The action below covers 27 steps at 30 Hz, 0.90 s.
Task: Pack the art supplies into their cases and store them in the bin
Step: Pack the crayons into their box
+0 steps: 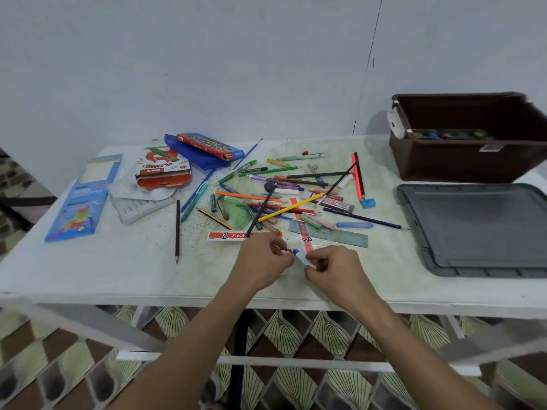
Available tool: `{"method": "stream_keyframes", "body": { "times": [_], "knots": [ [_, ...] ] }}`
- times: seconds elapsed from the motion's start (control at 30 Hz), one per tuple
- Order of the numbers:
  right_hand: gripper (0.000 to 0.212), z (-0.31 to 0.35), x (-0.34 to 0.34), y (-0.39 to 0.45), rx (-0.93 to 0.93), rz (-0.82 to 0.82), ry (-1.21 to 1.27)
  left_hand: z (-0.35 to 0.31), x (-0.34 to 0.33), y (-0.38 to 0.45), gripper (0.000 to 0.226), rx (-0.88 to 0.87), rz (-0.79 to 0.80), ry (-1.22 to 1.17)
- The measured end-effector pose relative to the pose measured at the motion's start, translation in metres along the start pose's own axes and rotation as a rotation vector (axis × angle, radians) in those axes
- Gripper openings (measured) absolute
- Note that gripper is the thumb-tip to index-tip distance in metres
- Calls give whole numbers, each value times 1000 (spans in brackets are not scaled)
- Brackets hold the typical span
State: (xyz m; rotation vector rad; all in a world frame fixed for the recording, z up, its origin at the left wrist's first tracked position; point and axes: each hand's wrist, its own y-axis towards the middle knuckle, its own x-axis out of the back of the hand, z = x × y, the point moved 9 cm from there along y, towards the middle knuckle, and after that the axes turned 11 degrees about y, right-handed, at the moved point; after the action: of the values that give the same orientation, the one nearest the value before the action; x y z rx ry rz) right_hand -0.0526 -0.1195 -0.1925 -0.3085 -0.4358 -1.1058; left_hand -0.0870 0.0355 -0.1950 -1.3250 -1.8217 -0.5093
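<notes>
At the near edge of the table point(88, 276), close to its middle, we see two bare hands meeting over a small item. The left hand point(262, 263) is curled, its fingertips pinching something tiny we cannot make out. The right hand point(331, 269) grips a small white tube with a blue tip point(300, 255); whether it is a glue stick or a marker, we cannot tell. It looks as if a cap is being fitted or removed.

Just beyond the hands lies the pile of pencils, pens and crayons point(281, 196), spread across the middle of the table with a clear ruler point(340, 236) at its near side. A stray dark pencil point(177, 229) lies apart, toward the left.

We judge the risk to be this — a loose cap could slip from the fingertips and roll off the near edge, and a careless elbow could sweep round pencils after it.

Containers: toward the far left corner, an open blue box point(80, 208), an orange oil pastel box point(164, 173) and a red-and-blue case point(213, 146) — none visibly filled. At the far right corner stands the brown bin point(461, 161), holding what looks like a paint palette. Its grey lid point(473, 232) lies flat in front of it.
</notes>
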Motion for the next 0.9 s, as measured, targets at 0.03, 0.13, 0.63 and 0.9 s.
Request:
{"method": "stream_keyframes", "body": {
  "times": [0.03, 0.13, 0.63, 0.9],
  "knots": [
    [17, 0, -2, 0, 2, 7, -10, -1, -1, 0, 23, -10, -14, 27],
    [13, 0, -4, 2, -7, 22, -32, -6, -2, -1, 20, -55, -41, 80],
    [33, -11, -6, 21, -46, 278, -9, -5, 2, 5, 49, -289, 185, 300],
    [30, -9, -11, 27, -13, 367, -34, -9, -2, 7, 49, -320, 207, 335]
  ]
}}
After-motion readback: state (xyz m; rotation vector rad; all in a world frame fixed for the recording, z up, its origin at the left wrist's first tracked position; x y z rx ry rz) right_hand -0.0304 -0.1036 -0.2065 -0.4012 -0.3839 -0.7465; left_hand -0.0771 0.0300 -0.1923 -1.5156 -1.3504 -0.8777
